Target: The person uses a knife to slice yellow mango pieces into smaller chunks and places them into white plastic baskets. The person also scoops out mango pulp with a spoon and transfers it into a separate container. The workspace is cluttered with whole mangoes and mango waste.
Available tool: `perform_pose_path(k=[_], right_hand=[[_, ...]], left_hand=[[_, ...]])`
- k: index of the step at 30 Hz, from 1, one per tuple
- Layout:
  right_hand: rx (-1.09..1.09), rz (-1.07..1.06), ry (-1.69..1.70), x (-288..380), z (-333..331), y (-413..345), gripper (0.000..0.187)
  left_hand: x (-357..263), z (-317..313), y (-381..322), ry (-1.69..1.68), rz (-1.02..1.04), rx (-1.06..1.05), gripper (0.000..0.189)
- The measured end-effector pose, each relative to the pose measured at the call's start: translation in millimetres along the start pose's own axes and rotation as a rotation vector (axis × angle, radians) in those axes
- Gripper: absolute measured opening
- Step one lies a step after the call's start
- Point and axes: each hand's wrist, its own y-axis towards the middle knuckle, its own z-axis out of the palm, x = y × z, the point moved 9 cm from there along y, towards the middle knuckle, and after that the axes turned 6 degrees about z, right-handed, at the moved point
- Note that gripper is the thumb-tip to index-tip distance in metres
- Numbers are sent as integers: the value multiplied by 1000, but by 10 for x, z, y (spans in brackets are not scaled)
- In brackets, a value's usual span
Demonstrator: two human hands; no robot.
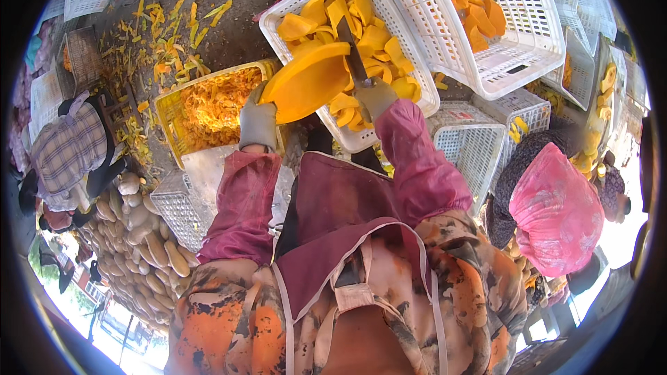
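In a pale glove, my left hand (259, 121) grips the left end of a large peeled piece of orange squash (307, 83). My gloved right hand (376, 98) is closed around the handle of a broad-bladed knife (353, 56). The blade points away from me, close against the right end of the squash; whether it is cutting in, I cannot tell. Below both hands stands a white plastic crate (428, 95) holding many cut squash chunks (374, 39). The squash piece hides part of the crate's left side.
Left of the crate is a yellow bin (169, 133) of shredded pulp (221, 107). Peelings (172, 47) litter the floor. Another white crate (521, 57) stands at upper right. Whole squashes (140, 255) are piled at lower left. Co-workers sit left (73, 140) and right (555, 213).
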Motion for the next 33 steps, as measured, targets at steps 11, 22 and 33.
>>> perform_pose_path(k=[11, 22, 33], right_hand=[[-257, -243, -341, 59, -8, -413, 23], [-460, -710, 195, 326, -260, -1146, 34], [-340, -455, 374, 427, -427, -1258, 26]], left_hand=[[253, -29, -72, -275, -154, -24, 63], [-43, 130, 122, -129, -25, -7, 59], [140, 260, 204, 329, 119, 116, 51]])
